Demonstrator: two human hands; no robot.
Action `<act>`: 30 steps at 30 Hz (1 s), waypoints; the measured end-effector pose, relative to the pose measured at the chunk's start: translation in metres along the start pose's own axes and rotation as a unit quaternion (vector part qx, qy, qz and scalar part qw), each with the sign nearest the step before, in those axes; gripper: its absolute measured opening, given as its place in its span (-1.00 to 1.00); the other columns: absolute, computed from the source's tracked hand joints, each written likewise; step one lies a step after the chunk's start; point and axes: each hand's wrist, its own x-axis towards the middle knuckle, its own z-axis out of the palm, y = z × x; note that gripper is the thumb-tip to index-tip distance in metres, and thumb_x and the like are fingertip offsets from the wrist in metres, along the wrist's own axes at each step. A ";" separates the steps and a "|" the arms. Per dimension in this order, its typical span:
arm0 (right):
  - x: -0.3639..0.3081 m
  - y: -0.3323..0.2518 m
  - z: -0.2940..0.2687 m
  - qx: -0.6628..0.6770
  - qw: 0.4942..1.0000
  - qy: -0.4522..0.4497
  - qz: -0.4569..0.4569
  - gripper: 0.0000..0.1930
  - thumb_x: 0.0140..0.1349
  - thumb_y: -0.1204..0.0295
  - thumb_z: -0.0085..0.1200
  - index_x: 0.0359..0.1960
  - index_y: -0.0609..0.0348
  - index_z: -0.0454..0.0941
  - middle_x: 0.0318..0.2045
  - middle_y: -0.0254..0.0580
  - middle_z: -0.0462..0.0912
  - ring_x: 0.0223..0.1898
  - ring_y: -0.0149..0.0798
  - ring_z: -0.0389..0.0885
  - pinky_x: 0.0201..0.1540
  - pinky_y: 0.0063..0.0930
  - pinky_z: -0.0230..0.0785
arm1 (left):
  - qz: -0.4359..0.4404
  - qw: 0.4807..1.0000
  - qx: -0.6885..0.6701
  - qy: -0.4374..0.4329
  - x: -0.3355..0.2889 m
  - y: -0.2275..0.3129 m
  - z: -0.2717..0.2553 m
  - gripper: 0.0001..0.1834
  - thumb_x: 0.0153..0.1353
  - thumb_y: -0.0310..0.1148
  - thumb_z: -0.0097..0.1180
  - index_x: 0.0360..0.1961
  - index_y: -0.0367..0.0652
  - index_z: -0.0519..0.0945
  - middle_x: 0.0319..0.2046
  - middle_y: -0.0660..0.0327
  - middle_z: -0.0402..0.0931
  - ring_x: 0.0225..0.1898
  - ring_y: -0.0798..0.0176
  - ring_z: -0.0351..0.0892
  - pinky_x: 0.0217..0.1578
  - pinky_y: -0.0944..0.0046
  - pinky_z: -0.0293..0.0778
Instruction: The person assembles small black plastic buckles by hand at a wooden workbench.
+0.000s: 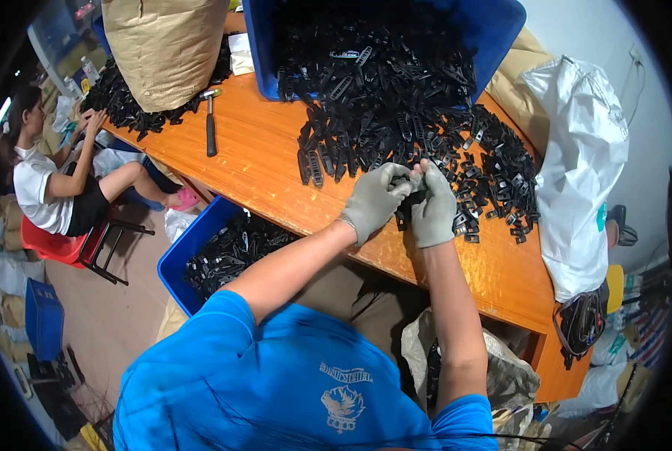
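Note:
My left hand (376,198) and my right hand (435,207) meet over the table's front part, both in grey gloves, with bare fingertips showing on the right one. The fingers of both are closed and pinched together. Something small and dark seems to be between them, but the fingers hide most of it. Just beyond lies a heap of long, slotted black plastic parts (373,124), spilling from a tipped blue bin (499,34). To the right of my hands spreads a pile of smaller black clip-like pieces (494,184).
On the wooden table (257,143) lie a hammer (211,124) and a big tan sack (166,56). Below the front edge stands a blue bin (172,267) of black parts. A white sack (576,173) leans at the right. At left, a person (46,177) sits on a red chair (50,244).

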 end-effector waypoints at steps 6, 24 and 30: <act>0.013 -0.006 -0.018 -0.460 0.848 -0.025 -0.262 -0.65 0.56 0.54 0.05 0.28 0.40 0.62 0.03 -0.09 0.81 0.00 -0.27 0.80 0.16 -0.42 0.62 | 0.053 0.997 0.050 0.033 -0.003 0.000 -0.003 -0.69 0.40 -0.32 0.34 0.08 -0.24 0.70 -0.11 -0.01 0.76 -0.09 -0.01 0.78 -0.02 0.10 0.66; -0.003 -0.034 -0.025 -0.540 0.765 -0.066 -0.345 -0.82 0.35 0.54 0.33 -0.05 0.24 0.81 -0.16 -0.02 0.82 -0.10 -0.05 0.81 0.04 -0.26 0.63 | -0.015 0.995 0.013 -0.103 -0.031 -0.001 -0.033 -0.66 0.44 -0.45 0.31 0.20 -0.27 0.71 -0.15 0.26 0.78 -0.17 0.48 0.70 -0.08 0.36 0.66; -0.087 -0.042 0.015 -0.588 0.695 -0.291 -0.294 -0.72 0.30 0.54 0.32 0.05 0.16 0.77 0.05 0.03 0.74 0.12 0.07 0.74 0.17 -0.19 0.61 | -0.017 0.986 -0.013 -0.164 -0.050 -0.020 -0.046 -0.61 0.48 -0.47 0.30 0.27 -0.30 0.62 -0.13 0.34 0.71 -0.11 0.50 0.66 -0.06 0.37 0.65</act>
